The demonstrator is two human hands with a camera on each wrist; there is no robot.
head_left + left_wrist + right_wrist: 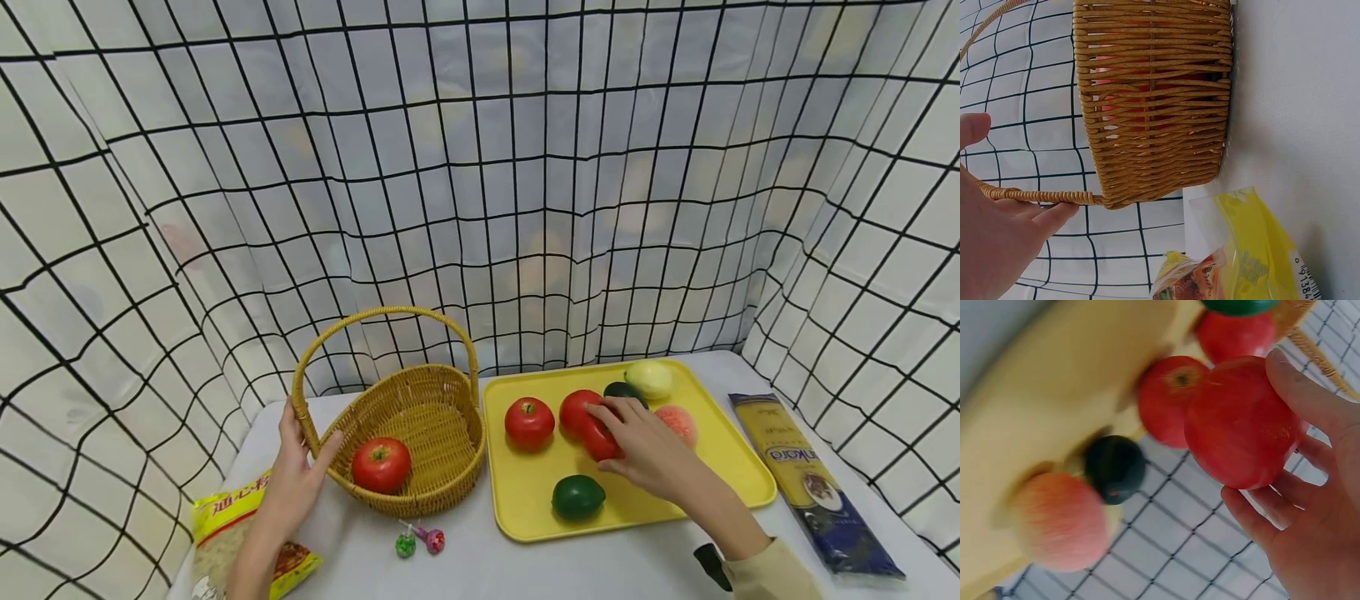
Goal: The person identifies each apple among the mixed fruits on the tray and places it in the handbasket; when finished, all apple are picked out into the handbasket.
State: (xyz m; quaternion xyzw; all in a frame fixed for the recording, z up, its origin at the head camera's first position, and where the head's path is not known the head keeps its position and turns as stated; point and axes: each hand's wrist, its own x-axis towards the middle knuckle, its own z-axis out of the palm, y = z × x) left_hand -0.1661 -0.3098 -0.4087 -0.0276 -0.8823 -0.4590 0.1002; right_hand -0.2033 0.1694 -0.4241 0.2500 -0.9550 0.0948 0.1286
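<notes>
My left hand (296, 479) is at the left side of a brown wicker basket (442, 496). Its straight fingers lie against the base of the basket's handle (1041, 196), and the thumb stands apart from it. Inside the basket sits a red apple (381, 465). Over the yellow tray (517, 521), my right hand (652, 446) grips another red apple (1241, 422) between thumb and fingers. Two more red apples lie on the tray, one (529, 423) to the left and one (576, 413) right beside the held apple.
Also on the tray are a dark green avocado (578, 497), a second dark one (624, 390), a yellow fruit (649, 379) and a peach (677, 425). Two lollipops (420, 542) lie before the basket. Snack packages flank the setup, one yellow (296, 571), one gold and blue (813, 487). Netting rises behind.
</notes>
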